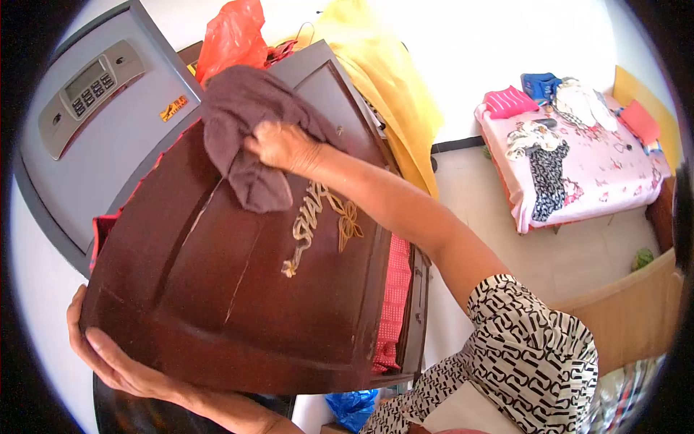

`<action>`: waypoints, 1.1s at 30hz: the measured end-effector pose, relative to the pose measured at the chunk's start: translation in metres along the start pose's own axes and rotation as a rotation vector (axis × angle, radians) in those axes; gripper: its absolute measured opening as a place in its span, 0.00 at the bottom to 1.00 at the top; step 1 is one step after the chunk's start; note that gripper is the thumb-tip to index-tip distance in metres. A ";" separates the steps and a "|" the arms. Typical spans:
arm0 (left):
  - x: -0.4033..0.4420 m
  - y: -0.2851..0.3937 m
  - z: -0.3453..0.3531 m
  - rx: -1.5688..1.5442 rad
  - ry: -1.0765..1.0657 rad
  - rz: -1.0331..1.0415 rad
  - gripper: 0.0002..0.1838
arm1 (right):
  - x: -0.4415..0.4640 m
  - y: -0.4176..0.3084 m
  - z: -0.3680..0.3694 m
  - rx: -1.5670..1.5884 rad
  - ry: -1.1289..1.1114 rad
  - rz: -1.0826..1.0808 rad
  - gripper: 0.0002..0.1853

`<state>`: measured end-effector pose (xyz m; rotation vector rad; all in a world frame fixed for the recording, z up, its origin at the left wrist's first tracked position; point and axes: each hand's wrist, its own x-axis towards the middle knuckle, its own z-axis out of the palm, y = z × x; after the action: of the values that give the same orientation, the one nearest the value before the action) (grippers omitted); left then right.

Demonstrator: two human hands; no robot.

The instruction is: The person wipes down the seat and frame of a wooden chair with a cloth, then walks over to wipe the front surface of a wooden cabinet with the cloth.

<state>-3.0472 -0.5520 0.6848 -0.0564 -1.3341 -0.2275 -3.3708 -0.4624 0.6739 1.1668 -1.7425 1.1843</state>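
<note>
My right hand (282, 147) is closed around a dark purple cloth (242, 108), which is bunched up and lies against the upper part of a dark brown wooden cabinet door (195, 289). At the lower left, my left hand (119, 365) grips the door's corner, thumb on the front face and fingers round the edge. Below the cloth, the door bears a pale raised ornament (303, 228) and a gold flower-shaped one (348, 224). Light scratch lines run down its panel.
A grey safe (137, 137) with a keypad stands at the upper left, near a red plastic bag (231, 40). Yellow fabric (390, 79) hangs behind the cabinet. To the right is a bed (593, 166) with clothes on it; a blue bag (352, 409) sits low in front.
</note>
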 end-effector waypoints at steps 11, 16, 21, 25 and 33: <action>0.007 -0.038 -0.017 0.145 -0.025 0.467 0.25 | 0.084 0.234 0.032 1.477 0.235 -0.057 0.19; 0.014 -0.050 -0.042 0.311 -0.073 0.635 0.27 | 0.123 0.303 0.022 1.255 0.441 0.016 0.15; 0.029 -0.054 -0.075 0.314 0.015 0.352 0.25 | 0.125 0.348 0.030 1.057 0.497 -0.015 0.15; 0.043 -0.035 -0.081 0.374 0.090 0.402 0.25 | 0.087 0.392 0.037 0.937 0.520 -0.071 0.16; 0.024 -0.009 -0.057 0.330 0.148 0.310 0.25 | -0.168 0.454 0.111 0.017 0.535 0.423 0.24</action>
<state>-2.9892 -0.5733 0.6939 0.0316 -1.1828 0.2475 -3.7493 -0.4429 0.3531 0.4235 -1.5886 1.5846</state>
